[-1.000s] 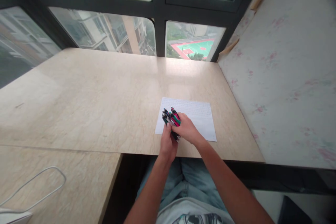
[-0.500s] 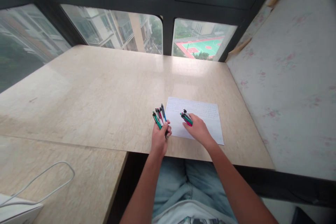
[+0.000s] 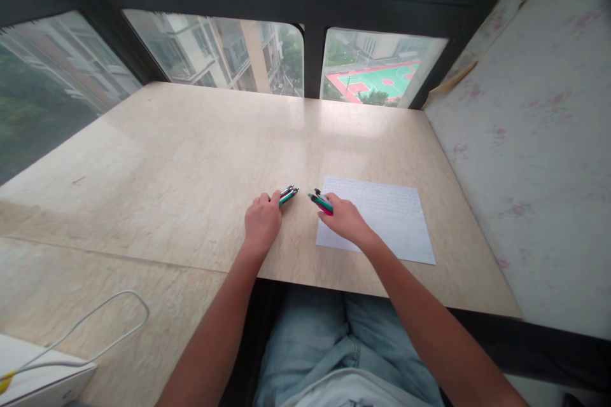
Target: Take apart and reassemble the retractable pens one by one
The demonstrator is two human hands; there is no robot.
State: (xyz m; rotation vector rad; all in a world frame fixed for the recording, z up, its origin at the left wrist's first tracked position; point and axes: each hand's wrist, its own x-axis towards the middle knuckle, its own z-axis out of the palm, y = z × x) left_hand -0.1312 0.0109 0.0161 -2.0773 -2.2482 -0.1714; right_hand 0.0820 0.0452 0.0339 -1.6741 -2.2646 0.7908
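My left hand (image 3: 264,221), back upward, is closed around a bunch of pens (image 3: 288,194) low over the stone ledge, left of the paper. Their clicker ends stick out to the right past my fingers; the rest is hidden under the hand. My right hand (image 3: 347,219) grips several more pens (image 3: 321,203), green, pink and pale ones among them, with their ends pointing left. It is above the left part of a sheet of paper (image 3: 382,219) that bears lines of handwriting. A small gap separates the two bunches.
The pale stone ledge (image 3: 205,159) runs back to dark window frames (image 3: 312,63). A papered wall (image 3: 529,140) bounds the right side. At the lower left, a white cable (image 3: 109,296) loops beside a white box (image 3: 52,375).
My left hand has moved left and turned palm-down, bringing its pens from upright to nearly flat. My right hand has shifted slightly left relative to the paper, still holding its pens.
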